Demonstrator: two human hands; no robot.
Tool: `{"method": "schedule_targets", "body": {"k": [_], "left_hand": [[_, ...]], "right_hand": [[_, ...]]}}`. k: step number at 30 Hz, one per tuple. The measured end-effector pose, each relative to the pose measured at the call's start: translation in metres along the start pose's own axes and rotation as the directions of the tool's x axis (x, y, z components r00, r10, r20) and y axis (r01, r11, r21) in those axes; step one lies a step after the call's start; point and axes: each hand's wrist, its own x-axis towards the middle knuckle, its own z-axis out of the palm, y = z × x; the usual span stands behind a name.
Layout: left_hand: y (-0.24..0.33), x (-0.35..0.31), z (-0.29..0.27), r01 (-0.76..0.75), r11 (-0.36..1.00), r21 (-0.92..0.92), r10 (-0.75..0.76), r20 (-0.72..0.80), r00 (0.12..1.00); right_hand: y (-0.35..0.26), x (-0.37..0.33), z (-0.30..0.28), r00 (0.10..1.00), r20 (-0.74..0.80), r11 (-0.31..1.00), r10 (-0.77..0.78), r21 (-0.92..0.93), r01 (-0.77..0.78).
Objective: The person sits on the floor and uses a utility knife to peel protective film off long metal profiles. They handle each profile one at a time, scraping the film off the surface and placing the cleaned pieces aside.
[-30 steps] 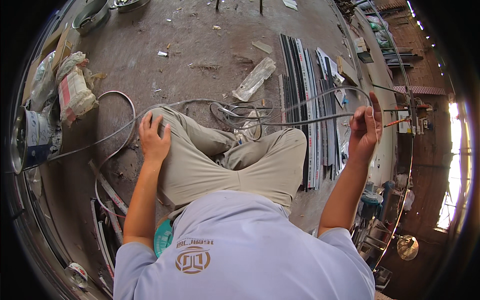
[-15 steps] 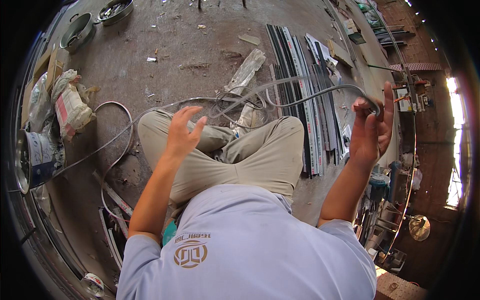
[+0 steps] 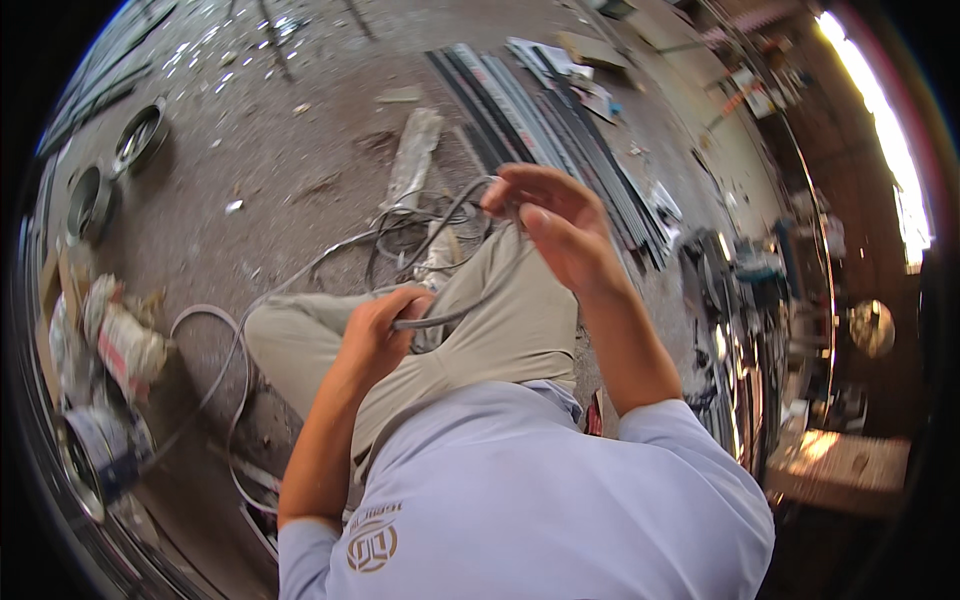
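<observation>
My left hand (image 3: 385,325), over my crossed legs, is closed on a grey flexible strip (image 3: 462,310). From there the strip curves up to my raised right hand (image 3: 565,225), whose bent fingers and thumb close around it; motion blurs the exact grip. Beyond my hands, loose coils of the strip (image 3: 400,240) lie on the floor in front of my legs. A long run of it trails left toward a patterned metal bucket (image 3: 105,450).
Long dark and pale profile bars (image 3: 530,120) lie in a bundle ahead. A crumpled plastic wrapper (image 3: 415,150) rests left of them. Two metal pans (image 3: 140,135) and a wrapped roll (image 3: 135,345) stand at the left. Tools and racks (image 3: 740,300) crowd the right side.
My right hand has come in from the far right toward the middle, bringing the strip along. My left hand has closed on the strip. The view has turned rightward.
</observation>
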Motion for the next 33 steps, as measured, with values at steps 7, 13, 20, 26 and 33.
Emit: {"method": "schedule_targets", "body": {"k": [7,13,20,26,33], "left_hand": [[-0.029,-0.04,-0.023,0.203,0.94,0.273,-0.191,-0.068,0.979],[-0.03,-0.047,-0.058,0.34,0.857,0.387,-0.27,-0.224,0.936],[-0.016,-0.006,-0.068,0.305,0.764,0.569,-0.186,-0.258,0.948],[-0.003,0.037,-0.039,0.327,0.732,0.597,-0.231,-0.234,0.944],[-0.013,0.061,0.014,0.168,0.686,0.708,-0.185,-0.054,0.981]], "right_hand": [[0.057,-0.007,-0.105,0.713,-0.655,0.954,0.25,0.292,-0.066],[0.102,-0.045,-0.221,0.479,-0.847,0.967,0.232,0.256,-0.015],[0.128,-0.116,-0.326,0.245,-0.934,0.965,0.261,0.257,-0.052],[0.144,-0.166,-0.384,0.296,-0.872,0.909,0.391,0.417,0.028],[0.161,-0.207,-0.436,0.333,-0.886,0.932,0.323,0.359,0.051]]}}
